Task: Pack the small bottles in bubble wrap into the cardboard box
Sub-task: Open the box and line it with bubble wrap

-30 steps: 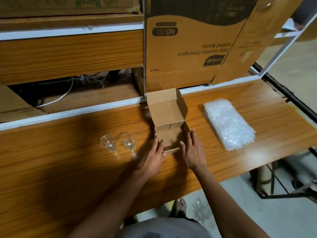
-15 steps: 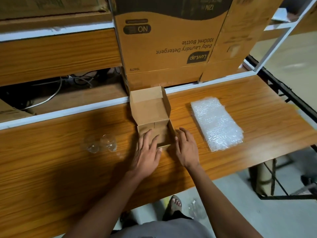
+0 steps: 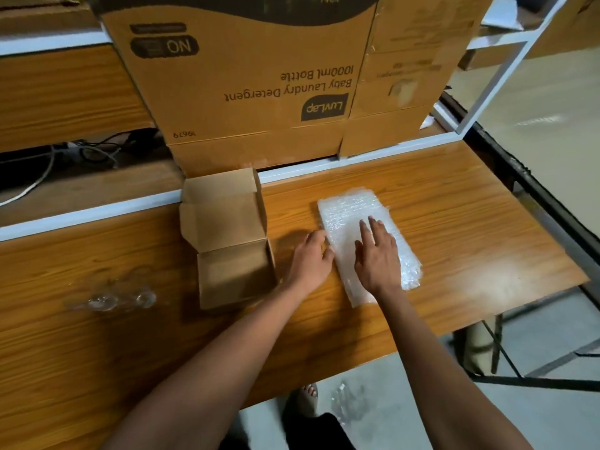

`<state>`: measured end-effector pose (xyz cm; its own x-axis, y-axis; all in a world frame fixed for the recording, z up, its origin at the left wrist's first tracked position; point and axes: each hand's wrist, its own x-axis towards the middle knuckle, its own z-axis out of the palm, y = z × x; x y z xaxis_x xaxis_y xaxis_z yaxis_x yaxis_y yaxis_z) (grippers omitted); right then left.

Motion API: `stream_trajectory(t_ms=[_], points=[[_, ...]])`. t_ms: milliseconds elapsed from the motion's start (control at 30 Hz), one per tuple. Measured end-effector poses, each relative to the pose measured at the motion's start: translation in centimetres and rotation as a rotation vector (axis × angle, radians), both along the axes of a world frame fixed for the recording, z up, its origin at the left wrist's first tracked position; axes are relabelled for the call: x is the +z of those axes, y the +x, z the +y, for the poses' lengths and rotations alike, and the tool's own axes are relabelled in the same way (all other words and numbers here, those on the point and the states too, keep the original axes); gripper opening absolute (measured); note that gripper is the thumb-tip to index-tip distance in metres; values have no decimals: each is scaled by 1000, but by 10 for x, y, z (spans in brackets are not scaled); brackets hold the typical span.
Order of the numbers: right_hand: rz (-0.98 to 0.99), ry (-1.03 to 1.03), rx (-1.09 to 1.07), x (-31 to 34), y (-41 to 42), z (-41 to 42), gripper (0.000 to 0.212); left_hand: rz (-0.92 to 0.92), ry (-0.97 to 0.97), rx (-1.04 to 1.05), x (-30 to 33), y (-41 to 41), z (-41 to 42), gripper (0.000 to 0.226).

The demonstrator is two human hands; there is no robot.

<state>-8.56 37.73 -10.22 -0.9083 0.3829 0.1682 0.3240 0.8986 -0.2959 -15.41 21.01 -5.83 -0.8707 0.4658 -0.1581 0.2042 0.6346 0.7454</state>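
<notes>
The right hand point(image 3: 378, 254) lies flat, fingers spread, pinning the bubble wrap stack point(image 3: 367, 245) while the left hand point(image 3: 310, 258) curls at its edge, apparently peeling off a sheet; whether its grip pinches one, I cannot tell.

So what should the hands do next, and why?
Probably lift one sheet off the bubble wrap. The right hand lies flat on it, the left hand touches its edge, and the bottles sit unwrapped beside the open, empty box.
</notes>
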Motion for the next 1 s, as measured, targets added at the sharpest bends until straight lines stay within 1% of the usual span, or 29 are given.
stream_trajectory(t_ms=[100, 200, 367, 433, 500, 633, 667, 800, 933, 1000], points=[[-77, -22, 8, -9, -1, 15, 54, -95, 4, 117, -12, -8, 23, 34], [-106, -49, 29, -16, 1, 18, 59, -170, 35, 251, -18, -13, 39, 34], [-97, -70, 25, -23, 6, 15, 61, -318, 240, 462, -21, -17, 58, 37], [-94, -74, 27, -25, 6, 15, 61, -419, 339, 488, -19, -15, 64, 41], [-95, -77, 31, -26, 5, 15, 60, -462, 369, 478, -18, -14, 70, 40], [-88, -85, 14, -26, 5, 18, 57, -411, 329, 433, -17, -16, 75, 17], [-79, -88, 7, -26, 4, 20, 57, -395, 325, 418, -17, -16, 75, 15], [6, -122, -68, -19, -3, 26, 56, -362, 328, 381, -15, -18, 71, 18], [3, -240, -228, -6, -14, 34, 73, -347, 306, 372, -18, -21, 67, 12], [-17, -285, -252, -2, -22, 43, 80, -293, 267, 351, -20, -22, 66, 9]])
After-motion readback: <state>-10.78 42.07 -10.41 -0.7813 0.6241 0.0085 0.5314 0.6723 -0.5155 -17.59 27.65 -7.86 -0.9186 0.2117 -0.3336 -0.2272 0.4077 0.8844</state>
